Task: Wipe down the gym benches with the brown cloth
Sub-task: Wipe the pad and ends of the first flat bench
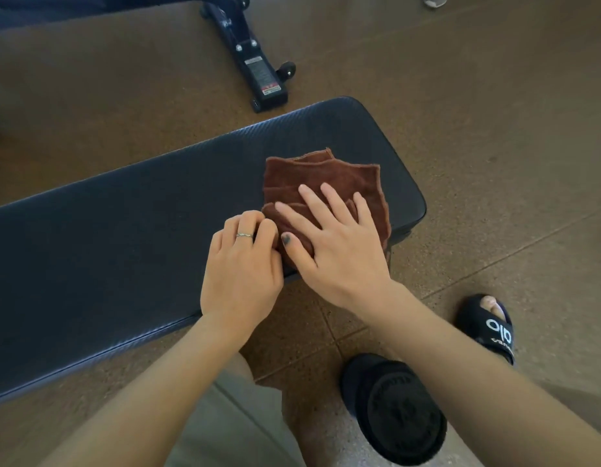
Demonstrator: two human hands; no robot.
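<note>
Head view: right hand [339,251] flat on brown cloth [326,183], bench [123,214].

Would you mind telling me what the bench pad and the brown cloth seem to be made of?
Bench pad: probably vinyl or faux leather over padding, dark, with a fine woven-look texture, soft sheen and piped edge seam. Brown cloth: apparently terry or microfibre, matte and fuzzy, folded in layers with stitched edges.

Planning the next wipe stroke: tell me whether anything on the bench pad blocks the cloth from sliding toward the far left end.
Nothing visible does. The brown cloth lies folded near the right end of the bench pad, under the flat right hand. The left hand pinches the cloth's left edge; beyond it the pad is bare to the frame edge.
</note>
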